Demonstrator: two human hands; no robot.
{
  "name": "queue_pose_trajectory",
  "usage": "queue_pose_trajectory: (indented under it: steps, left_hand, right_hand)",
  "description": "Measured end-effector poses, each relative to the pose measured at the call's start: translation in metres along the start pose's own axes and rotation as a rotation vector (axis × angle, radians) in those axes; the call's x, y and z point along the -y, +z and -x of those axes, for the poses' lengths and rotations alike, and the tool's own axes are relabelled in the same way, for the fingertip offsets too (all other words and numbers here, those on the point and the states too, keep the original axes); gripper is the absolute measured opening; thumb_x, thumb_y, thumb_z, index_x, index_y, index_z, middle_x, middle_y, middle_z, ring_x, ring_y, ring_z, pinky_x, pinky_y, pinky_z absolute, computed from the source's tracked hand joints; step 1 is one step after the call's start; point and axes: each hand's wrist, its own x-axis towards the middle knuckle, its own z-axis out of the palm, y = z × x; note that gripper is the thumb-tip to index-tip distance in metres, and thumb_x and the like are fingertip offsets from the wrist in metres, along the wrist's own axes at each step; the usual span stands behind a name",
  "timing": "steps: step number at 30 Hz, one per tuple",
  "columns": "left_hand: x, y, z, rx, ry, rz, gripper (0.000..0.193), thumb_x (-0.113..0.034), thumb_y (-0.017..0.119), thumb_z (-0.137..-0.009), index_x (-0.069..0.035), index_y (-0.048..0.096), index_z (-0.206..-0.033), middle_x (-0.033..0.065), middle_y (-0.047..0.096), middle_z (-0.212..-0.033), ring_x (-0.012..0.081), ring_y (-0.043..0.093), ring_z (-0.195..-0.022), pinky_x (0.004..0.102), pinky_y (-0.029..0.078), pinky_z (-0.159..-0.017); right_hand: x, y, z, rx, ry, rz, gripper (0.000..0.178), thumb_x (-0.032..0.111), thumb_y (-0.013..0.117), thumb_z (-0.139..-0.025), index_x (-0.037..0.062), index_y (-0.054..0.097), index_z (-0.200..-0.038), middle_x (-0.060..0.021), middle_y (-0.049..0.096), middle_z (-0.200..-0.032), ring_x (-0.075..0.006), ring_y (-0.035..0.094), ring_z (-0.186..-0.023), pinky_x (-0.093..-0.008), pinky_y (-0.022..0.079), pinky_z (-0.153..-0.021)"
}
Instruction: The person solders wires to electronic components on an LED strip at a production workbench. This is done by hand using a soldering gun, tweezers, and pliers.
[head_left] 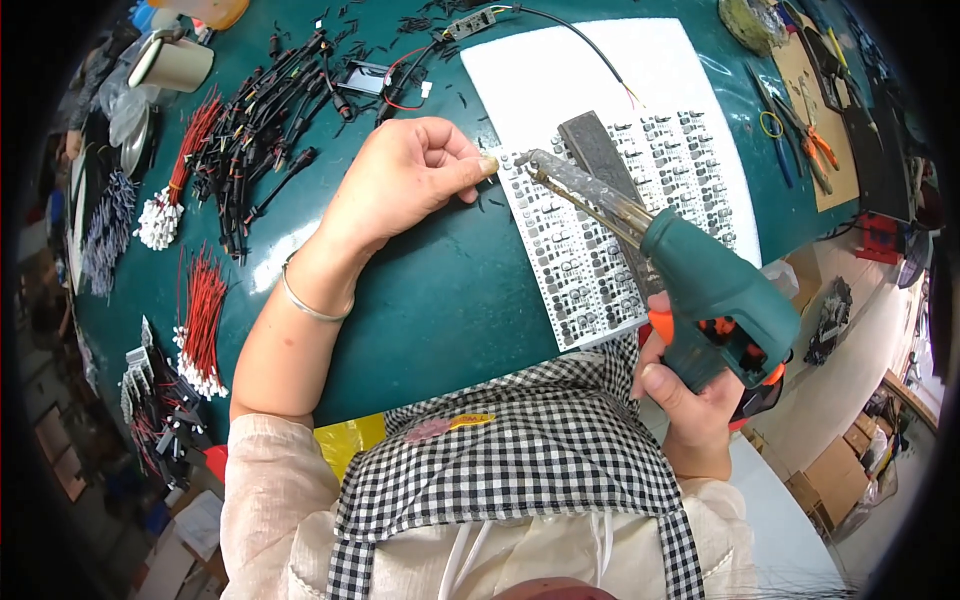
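Along the left edge of the dark green tabletop (430,320) lies a bunch of thin grey wires (106,230). Right of it, a tied bundle of red wires with white plastic connectors (183,165) lies toward the far left corner, and a second bundle of red wires with white ends (203,320) lies nearer the near edge. A loose heap of black cables with round black connectors (240,150) sits just beside them.

The left hand (415,170), a silver bangle (310,300) on its wrist, is over the middle of the tabletop. Its thumb and forefinger close in a pinch right at the left edge of a white panel crowded with small electronic parts (575,285); I cannot tell what, if anything, is between the fingertips. The panel lies on a white foam sheet (560,75), toward the sheet's near edge, and a long dark grey bar (603,160) lies across the panel.

The right hand (690,395), near the panel's near right corner, is wrapped around the handle of a green pistol-shaped soldering tool (725,275). The tool's slim metal nose points left over the panel, its tip near the left fingertips; contact is unclear.

Close to the tabletop's right edge lie orange-handled pliers (820,150).
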Motion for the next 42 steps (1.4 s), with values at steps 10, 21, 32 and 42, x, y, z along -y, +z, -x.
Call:
queue_pose_trajectory:
  steps: [10,21,32,42]
  left_hand:
    - [0.004,0.008,-0.002,-0.13,0.046,-0.034,0.013,-0.01,0.066,-0.077,0.001,0.061,-0.075,0.0049,0.064,-0.062,0.0072,0.059,-0.056,0.0205,0.045,-0.053]
    - [0.009,0.012,-0.002,-0.197,0.091,-0.083,0.014,-0.011,0.065,-0.073,0.002,0.063,-0.073,0.0061,0.064,-0.06,0.0086,0.06,-0.054,0.0219,0.047,-0.052]
    - [0.007,0.014,-0.001,-0.254,0.103,-0.192,0.017,-0.015,0.066,-0.07,0.002,0.065,-0.074,0.0082,0.064,-0.06,0.0118,0.061,-0.055,0.0247,0.049,-0.054]
    - [0.006,0.015,0.0,-0.261,0.117,-0.199,0.017,-0.016,0.066,-0.071,0.001,0.065,-0.073,0.008,0.064,-0.06,0.0121,0.061,-0.055,0.0252,0.048,-0.053]
  right_hand:
    - [-0.001,0.007,0.003,0.006,0.006,0.014,0.049,0.003,0.07,-0.074,-0.0082,0.046,-0.115,-0.014,0.056,-0.094,-0.0149,0.056,-0.057,-0.0255,0.048,-0.049]
    - [-0.004,0.01,0.002,0.086,0.026,0.151,0.048,0.002,0.069,-0.076,-0.006,0.045,-0.118,-0.0132,0.054,-0.102,-0.0146,0.057,-0.063,-0.0259,0.05,-0.051]
    - [0.01,0.015,-0.003,0.025,0.095,0.016,0.036,-0.006,0.066,-0.079,-0.0041,0.05,-0.111,-0.0078,0.06,-0.084,-0.0115,0.057,-0.067,-0.0237,0.047,-0.057]
    - [0.021,0.022,-0.006,-0.191,0.093,-0.053,0.057,0.008,0.071,-0.072,-0.0116,0.041,-0.117,-0.0113,0.056,-0.081,-0.0158,0.053,-0.051,-0.0241,0.044,-0.043]
